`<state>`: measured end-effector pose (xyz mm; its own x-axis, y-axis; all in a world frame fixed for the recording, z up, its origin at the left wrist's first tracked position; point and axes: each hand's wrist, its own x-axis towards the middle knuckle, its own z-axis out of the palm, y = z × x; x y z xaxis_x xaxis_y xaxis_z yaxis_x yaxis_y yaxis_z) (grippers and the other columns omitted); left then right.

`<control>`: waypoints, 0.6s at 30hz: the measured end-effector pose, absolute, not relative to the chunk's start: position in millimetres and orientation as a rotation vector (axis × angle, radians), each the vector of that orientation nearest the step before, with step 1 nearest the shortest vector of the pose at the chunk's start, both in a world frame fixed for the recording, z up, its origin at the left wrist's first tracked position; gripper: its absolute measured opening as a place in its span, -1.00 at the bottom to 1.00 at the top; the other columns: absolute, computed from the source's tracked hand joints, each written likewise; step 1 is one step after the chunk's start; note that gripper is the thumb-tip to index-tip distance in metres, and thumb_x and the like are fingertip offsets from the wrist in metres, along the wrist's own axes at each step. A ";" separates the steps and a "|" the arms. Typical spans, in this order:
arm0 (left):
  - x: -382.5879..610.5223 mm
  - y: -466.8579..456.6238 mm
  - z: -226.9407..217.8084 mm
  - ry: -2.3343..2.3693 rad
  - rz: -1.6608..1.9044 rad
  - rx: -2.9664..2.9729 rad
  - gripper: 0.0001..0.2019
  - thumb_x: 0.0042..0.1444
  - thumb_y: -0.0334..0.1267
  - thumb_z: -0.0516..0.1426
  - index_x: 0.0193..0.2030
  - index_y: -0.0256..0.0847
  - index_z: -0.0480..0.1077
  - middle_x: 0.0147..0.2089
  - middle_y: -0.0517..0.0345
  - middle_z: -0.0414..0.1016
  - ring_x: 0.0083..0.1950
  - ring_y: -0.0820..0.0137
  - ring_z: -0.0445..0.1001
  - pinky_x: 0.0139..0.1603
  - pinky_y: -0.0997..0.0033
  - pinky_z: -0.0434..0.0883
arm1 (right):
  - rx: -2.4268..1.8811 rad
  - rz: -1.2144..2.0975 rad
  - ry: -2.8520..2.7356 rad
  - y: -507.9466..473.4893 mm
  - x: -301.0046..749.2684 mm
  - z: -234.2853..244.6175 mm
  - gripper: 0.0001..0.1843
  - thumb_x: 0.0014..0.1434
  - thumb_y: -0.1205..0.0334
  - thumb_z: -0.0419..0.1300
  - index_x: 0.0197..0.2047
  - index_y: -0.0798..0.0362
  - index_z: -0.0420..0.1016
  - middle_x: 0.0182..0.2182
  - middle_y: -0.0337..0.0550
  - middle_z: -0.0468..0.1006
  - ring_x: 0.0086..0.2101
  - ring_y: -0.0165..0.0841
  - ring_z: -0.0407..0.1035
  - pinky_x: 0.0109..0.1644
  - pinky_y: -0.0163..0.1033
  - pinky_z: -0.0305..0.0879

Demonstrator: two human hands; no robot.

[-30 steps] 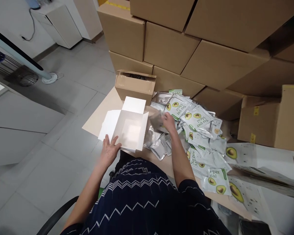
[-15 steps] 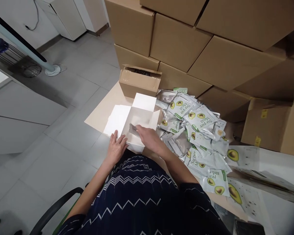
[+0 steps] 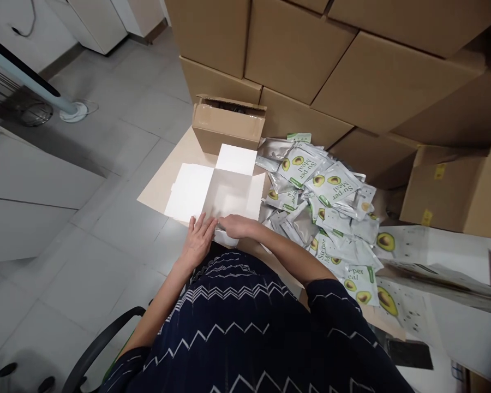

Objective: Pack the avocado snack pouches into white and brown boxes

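Observation:
A white folding carton [image 3: 233,191] stands with its flaps spread, on the tan board in front of me. My left hand [image 3: 198,237] lies at its near left edge, fingers stretched out and touching the cardboard. Beside it, my right hand [image 3: 234,225] is closed at the near wall, its fingertips almost meeting those of the left. What the right fingers hold is hidden. To the right lies a heap of silver and white sachets [image 3: 335,188] printed with avocados.
Behind the carton stands a small brown box [image 3: 229,123] with its top partly open. Large brown cartons [image 3: 298,49] are stacked at the back. Printed avocado film [image 3: 405,243] lies at the right. A chair armrest [image 3: 102,338] is at the lower left.
My right hand has drawn back from inside the carton to its near wall, next to my left hand. A greyish piece seen under its fingers is now out of sight. The view has shifted slightly.

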<state>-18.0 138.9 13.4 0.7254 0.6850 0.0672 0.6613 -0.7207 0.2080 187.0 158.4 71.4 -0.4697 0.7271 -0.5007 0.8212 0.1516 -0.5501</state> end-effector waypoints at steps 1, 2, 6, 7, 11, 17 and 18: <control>-17.6 139.7 13.2 1.069 0.205 2.757 -0.49 0.32 -0.40 -0.06 0.41 -0.25 0.15 0.38 -0.14 0.31 0.54 0.06 -0.05 0.47 -0.26 -0.04 | 1.522 -1.210 2.286 158.5 186.1 71.0 -0.66 0.23 0.39 0.11 0.07 0.10 0.48 -0.12 0.03 0.66 -0.19 -0.22 0.55 -0.24 -0.27 0.35; -17.1 140.6 12.9 1.060 0.199 2.752 -0.48 0.32 -0.41 -0.06 0.41 -0.25 0.15 0.38 -0.15 0.30 0.52 0.07 0.00 0.47 -0.24 -0.03 | 1.490 -1.194 2.276 158.6 185.2 70.6 -0.66 0.24 0.40 0.10 0.06 0.10 0.49 -0.13 0.03 0.66 -0.19 -0.23 0.55 -0.24 -0.28 0.35; -15.2 145.1 11.3 1.034 0.178 2.746 -0.55 0.33 -0.38 -0.06 0.33 -0.25 0.28 0.21 -0.14 0.48 0.33 0.12 0.34 0.46 -0.20 0.01 | 1.403 -1.182 2.279 159.2 184.8 70.3 -0.69 0.25 0.44 0.06 -0.01 0.13 0.54 -0.13 0.07 0.65 -0.19 -0.22 0.55 -0.24 -0.27 0.35; -14.9 146.1 11.1 1.029 0.177 2.750 -0.57 0.33 -0.37 -0.05 0.30 -0.25 0.31 0.15 -0.12 0.53 0.27 0.13 0.39 0.46 -0.20 0.01 | 1.402 -1.194 2.299 159.1 186.8 71.6 -0.70 0.26 0.43 0.05 -0.05 0.14 0.55 -0.14 0.08 0.65 -0.19 -0.21 0.55 -0.23 -0.25 0.35; -13.6 148.6 11.6 1.032 0.183 2.746 -0.65 0.34 -0.33 -0.03 0.18 -0.21 0.41 0.02 -0.06 0.58 0.15 0.17 0.44 0.45 -0.19 0.01 | 1.749 -1.521 2.480 154.9 214.0 84.0 -0.71 0.36 0.25 0.01 -0.07 0.06 0.56 -0.15 -0.04 0.65 -0.22 -0.32 0.52 -0.15 -0.24 0.39; -10.2 148.4 16.1 1.030 0.168 2.745 -0.70 0.32 -0.37 -0.03 0.05 -0.20 0.46 0.01 -0.04 0.57 0.11 0.17 0.44 0.45 -0.22 0.00 | 3.325 -1.225 1.891 138.7 304.0 64.5 -0.55 0.40 0.01 -0.12 0.08 0.05 0.46 -0.16 -0.04 0.60 -0.27 -0.34 0.50 -0.16 -0.21 0.43; -9.3 148.6 17.2 1.026 0.166 2.741 -0.71 0.32 -0.37 -0.04 0.04 -0.20 0.46 0.01 -0.03 0.57 0.10 0.17 0.44 0.45 -0.24 -0.01 | 3.333 -1.007 1.778 135.0 316.8 52.4 -0.56 0.38 0.03 -0.08 0.09 0.07 0.45 -0.11 0.01 0.59 -0.18 -0.28 0.50 -0.08 -0.16 0.42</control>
